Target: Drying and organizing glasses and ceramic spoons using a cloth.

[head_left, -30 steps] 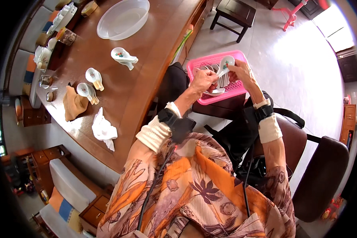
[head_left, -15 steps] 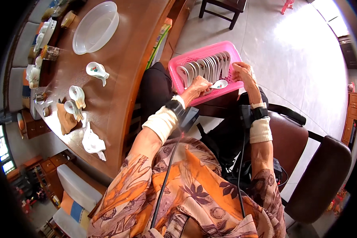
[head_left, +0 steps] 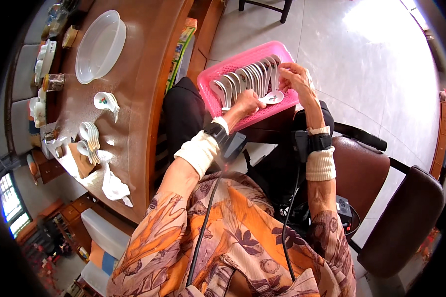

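Note:
A pink plastic basket [head_left: 206,74] rests across my lap, with a row of white soup spoons [head_left: 248,74] standing side by side in it. At its near side my left hand [head_left: 247,103] is closed on the handle of a loose soup spoon [head_left: 272,97], whose bowl points right and shows a small coloured print. My right hand [head_left: 297,81] is over the basket's right end, beside the last spoons of the row. Its fingers are bent but apart, with nothing visible in them.
On the brown wooden table [head_left: 139,74] at left are a translucent plastic basin [head_left: 101,47], small stacks of white spoons [head_left: 105,101] [head_left: 89,136], a brown cloth [head_left: 82,161] and a crumpled white plastic bag [head_left: 115,184]. A brown chair [head_left: 359,171] stands at my right.
My view has shifted, so the basket and table sit further left. The loose spoon has tilted in my left hand, and my right hand has moved inward over the basket, its fingers spreading.

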Tool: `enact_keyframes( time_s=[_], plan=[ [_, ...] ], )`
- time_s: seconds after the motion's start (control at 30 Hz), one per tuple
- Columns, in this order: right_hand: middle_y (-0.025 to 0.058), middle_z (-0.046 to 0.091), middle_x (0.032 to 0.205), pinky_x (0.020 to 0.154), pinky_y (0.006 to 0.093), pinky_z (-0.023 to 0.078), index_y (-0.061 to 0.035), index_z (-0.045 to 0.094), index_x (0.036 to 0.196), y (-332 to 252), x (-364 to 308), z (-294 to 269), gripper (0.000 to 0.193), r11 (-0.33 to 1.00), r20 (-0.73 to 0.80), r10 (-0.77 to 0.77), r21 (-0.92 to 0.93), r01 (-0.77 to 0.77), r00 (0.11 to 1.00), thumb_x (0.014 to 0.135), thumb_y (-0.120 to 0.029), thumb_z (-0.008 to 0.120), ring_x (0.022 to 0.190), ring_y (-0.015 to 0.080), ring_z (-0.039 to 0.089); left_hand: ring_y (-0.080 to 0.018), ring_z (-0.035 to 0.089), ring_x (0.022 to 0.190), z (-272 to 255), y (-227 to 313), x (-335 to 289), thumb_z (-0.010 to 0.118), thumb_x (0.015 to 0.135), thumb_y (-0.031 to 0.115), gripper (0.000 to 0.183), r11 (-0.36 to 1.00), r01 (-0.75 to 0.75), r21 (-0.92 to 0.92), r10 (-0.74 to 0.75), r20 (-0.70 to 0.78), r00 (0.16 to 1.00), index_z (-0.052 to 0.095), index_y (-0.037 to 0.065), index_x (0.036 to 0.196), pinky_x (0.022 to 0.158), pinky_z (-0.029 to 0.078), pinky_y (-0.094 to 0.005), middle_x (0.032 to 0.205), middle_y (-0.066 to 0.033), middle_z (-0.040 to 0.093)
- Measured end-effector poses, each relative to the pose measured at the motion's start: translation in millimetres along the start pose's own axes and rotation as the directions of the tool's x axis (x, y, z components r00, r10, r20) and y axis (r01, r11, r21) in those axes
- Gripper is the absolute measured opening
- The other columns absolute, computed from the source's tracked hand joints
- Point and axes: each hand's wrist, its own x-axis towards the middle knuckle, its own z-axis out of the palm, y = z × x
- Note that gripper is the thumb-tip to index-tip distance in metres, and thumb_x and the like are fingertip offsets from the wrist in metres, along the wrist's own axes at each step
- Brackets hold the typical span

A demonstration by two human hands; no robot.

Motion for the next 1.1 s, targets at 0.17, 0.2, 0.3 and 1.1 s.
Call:
enact_keyframes(
  time_s=[0.17,0.2,0.3,1.1],
  plan=[
    [0.0073,0.060,0.069,0.049,0.0242,0.045,0.0023,0.061,0.095,-4,-2,0,0.025,0.999,-0.003,-0.011,0.036,0.011,1.000,0.080,-0.018,0.062,0.054,0.0128,0.057,-0.0357,0.064,0.070,1,2,-6,0.060,0.070,0.012,0.013,0.751,-0.294,0.591,0.466,-0.158,0.871,0.060,-0.001,0.073,0.062,0.050,-0.0460,0.071,-0.0199,0.063],
    [0.0074,0.060,0.069,0.049,0.0245,0.046,0.0024,0.061,0.095,-4,-2,-1,0.025,0.999,-0.010,-0.010,0.045,0.010,1.000,0.080,-0.017,0.062,0.054,0.0130,0.057,-0.0380,0.063,0.072,1,6,-6,0.058,0.070,0.011,0.013,0.715,-0.311,0.626,0.490,-0.132,0.862,0.061,-0.001,0.075,0.063,0.050,-0.0473,0.074,-0.0220,0.062],
    [0.0077,0.060,0.069,0.049,0.0249,0.046,0.0026,0.061,0.096,-5,-6,-6,0.025,0.998,-0.021,-0.039,0.040,0.040,0.999,0.080,-0.017,0.063,0.055,0.0133,0.057,-0.0394,0.062,0.074,9,21,-8,0.058,0.070,0.012,0.013,0.647,-0.311,0.696,0.489,-0.067,0.870,0.063,0.001,0.076,0.065,0.051,-0.0474,0.076,-0.0222,0.061],
    [0.0063,0.060,0.066,0.051,0.0264,0.046,0.0017,0.062,0.098,21,19,31,0.029,0.975,0.146,-0.043,-0.208,0.073,0.988,0.080,-0.021,0.060,0.055,0.0141,0.058,-0.0312,0.065,0.074,-30,45,-34,0.061,0.070,0.019,0.019,0.754,-0.372,0.541,0.469,-0.046,0.882,0.069,0.006,0.082,0.068,0.050,-0.0402,0.076,-0.0183,0.064]
  ],
)
